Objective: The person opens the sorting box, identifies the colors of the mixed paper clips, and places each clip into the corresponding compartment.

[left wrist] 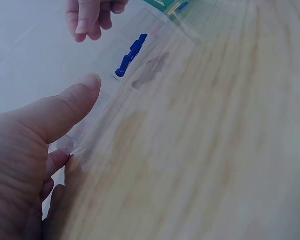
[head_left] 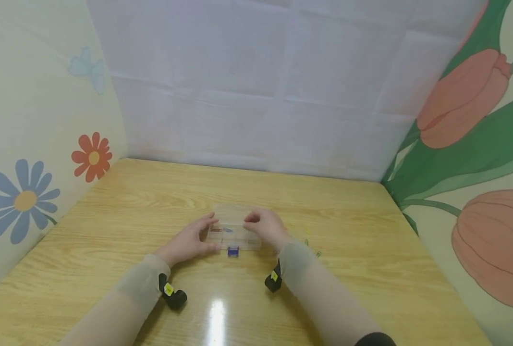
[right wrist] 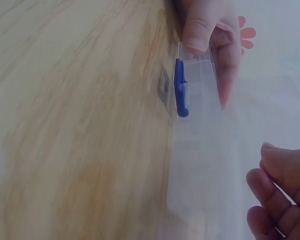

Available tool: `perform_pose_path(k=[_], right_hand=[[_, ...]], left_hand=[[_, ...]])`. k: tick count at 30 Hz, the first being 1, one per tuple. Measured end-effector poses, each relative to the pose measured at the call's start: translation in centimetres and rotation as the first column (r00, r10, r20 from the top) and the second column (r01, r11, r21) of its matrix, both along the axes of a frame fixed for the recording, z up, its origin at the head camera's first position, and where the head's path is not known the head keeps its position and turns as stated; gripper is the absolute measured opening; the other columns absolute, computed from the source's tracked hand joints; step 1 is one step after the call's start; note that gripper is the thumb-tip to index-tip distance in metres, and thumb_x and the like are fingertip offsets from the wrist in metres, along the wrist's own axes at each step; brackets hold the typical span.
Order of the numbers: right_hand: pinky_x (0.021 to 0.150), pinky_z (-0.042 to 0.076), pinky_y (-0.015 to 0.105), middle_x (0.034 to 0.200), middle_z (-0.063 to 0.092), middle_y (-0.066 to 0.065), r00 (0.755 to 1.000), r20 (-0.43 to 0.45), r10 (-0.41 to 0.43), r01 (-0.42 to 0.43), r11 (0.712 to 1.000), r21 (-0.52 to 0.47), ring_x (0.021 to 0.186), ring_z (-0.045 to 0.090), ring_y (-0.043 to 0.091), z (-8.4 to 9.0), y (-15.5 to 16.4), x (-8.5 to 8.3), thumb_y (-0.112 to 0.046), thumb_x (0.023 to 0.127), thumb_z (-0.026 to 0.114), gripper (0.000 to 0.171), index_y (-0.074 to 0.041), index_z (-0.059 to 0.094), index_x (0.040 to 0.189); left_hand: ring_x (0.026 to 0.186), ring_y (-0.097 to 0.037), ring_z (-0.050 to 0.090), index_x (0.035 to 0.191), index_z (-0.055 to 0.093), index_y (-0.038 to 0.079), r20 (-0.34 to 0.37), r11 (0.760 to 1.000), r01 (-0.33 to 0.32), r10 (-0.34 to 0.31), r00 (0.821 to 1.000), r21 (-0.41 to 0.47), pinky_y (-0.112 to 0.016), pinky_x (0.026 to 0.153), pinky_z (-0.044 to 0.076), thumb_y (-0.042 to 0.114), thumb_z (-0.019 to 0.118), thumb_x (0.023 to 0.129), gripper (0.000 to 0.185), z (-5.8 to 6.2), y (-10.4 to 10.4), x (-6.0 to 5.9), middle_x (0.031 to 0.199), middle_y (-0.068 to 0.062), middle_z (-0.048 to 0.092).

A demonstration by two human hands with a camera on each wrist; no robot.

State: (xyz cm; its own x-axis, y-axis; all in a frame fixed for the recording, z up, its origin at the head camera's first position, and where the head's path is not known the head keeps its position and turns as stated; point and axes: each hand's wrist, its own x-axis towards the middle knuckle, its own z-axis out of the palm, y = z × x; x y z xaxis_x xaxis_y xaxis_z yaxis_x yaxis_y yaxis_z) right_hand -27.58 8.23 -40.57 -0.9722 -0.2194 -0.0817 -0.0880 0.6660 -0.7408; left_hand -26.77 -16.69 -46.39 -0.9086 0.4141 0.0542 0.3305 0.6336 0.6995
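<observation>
A clear plastic compartment box (head_left: 239,236) with a blue latch (head_left: 233,251) lies on the table, its lid raised at the back. Small red and blue pieces (head_left: 228,230), seemingly paper clips, lie in its back left compartments. My left hand (head_left: 191,241) grips the box's left end, with the thumb (left wrist: 77,102) at the front side and the fingers round the far side. Over the back right of the box hovers my right hand (head_left: 267,227), thumb and fingertips bent close together. Whether anything small sits between those fingertips (right wrist: 267,150) cannot be made out.
On the wooden table (head_left: 161,192), right of the box, lie several small loops, yellow (head_left: 308,231) and green (head_left: 319,253), resembling paper clips. A white cloth wall (head_left: 261,96) stands behind, with flower-patterned panels (head_left: 44,144) at both sides.
</observation>
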Motion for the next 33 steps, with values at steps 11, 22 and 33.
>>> perform_pose_path(k=[11,22,33], right_hand=[[0.082,0.051,0.037,0.101,0.066,-0.002,0.999,-0.031,-0.035,0.034,0.999,-0.033,0.093,0.059,0.017,0.2,3.1,0.8,-0.025,0.091,0.068,0.018,-0.014,0.069,0.105],[0.085,0.050,0.040,0.100,0.067,-0.002,0.997,-0.019,-0.076,0.075,0.996,-0.049,0.094,0.060,0.018,0.0,6.4,1.9,-0.022,0.090,0.068,0.017,-0.012,0.069,0.103],[0.090,0.048,0.042,0.106,0.065,0.000,0.996,0.074,-0.058,0.063,0.996,-0.066,0.100,0.059,0.020,-1.4,7.9,2.9,-0.020,0.089,0.070,0.017,-0.012,0.068,0.104]], left_hand=[[0.143,-0.039,0.018,0.147,0.039,0.012,-0.009,1.000,0.012,-0.012,1.000,-0.001,-0.061,0.111,0.017,0.054,0.074,0.078,0.088,0.0,0.0,0.0,0.160,-0.006,0.017],[0.143,-0.039,0.017,0.147,0.039,0.012,-0.015,1.000,0.013,-0.013,1.000,0.000,-0.061,0.111,0.017,0.053,0.074,0.078,0.087,0.0,0.0,0.1,0.160,-0.007,0.018],[0.143,-0.038,0.017,0.147,0.038,0.011,-0.005,1.000,0.013,-0.013,1.000,-0.008,-0.060,0.112,0.017,0.050,0.074,0.080,0.086,0.2,0.1,0.1,0.160,-0.007,0.017]])
